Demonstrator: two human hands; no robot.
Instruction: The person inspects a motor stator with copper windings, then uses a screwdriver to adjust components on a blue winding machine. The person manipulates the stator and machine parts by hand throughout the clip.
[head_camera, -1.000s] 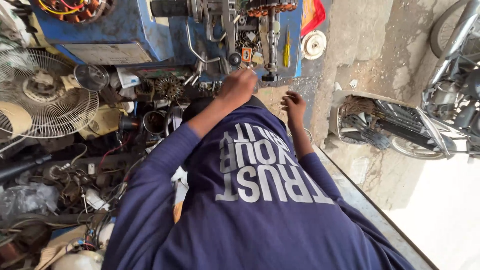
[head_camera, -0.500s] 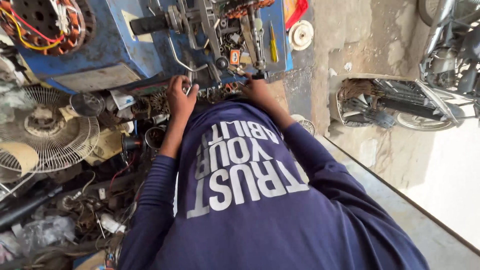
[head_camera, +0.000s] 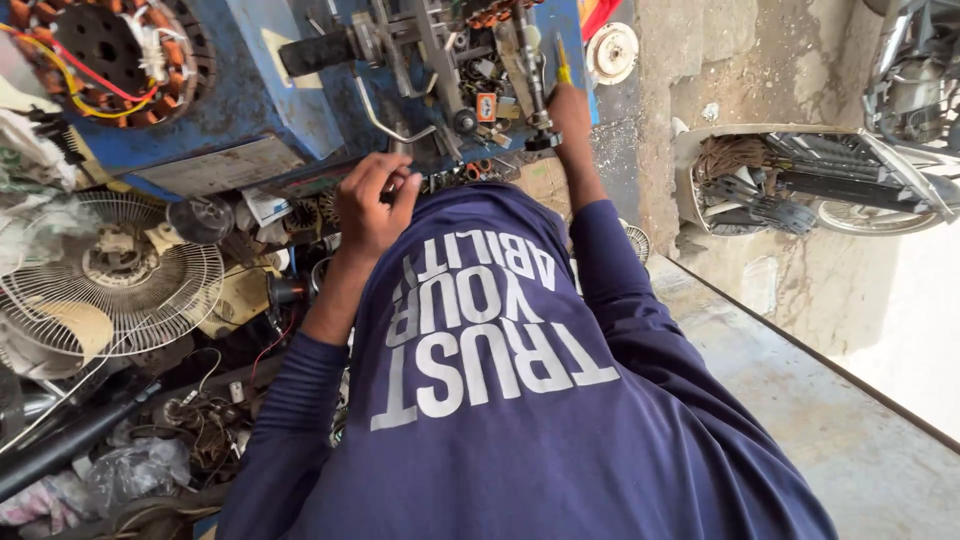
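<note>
Starting nearest, a dark blue shirt (head_camera: 520, 420) fills the lower frame, both sleeves stretched forward. The left hand (head_camera: 375, 200) hangs over the edge of a cluttered bench, fingers curled in against the thumb; whether something small is pinched there I cannot tell. Just left of it lie a fan guard (head_camera: 110, 285) and loose wires. Further out, the right hand (head_camera: 570, 112) is raised to the blue machine (head_camera: 300, 90), its fingertips at the foot of a yellow-handled tool (head_camera: 562, 62) that stands upright among metal rods. The fingers are hidden from this side, so its grip cannot be told. That tool looks light and stiff, with a slim smooth handle that could turn in the fingers; the handle seems the place to take it. Farthest off, a motorcycle (head_camera: 850, 180) stands by the wall.
</note>
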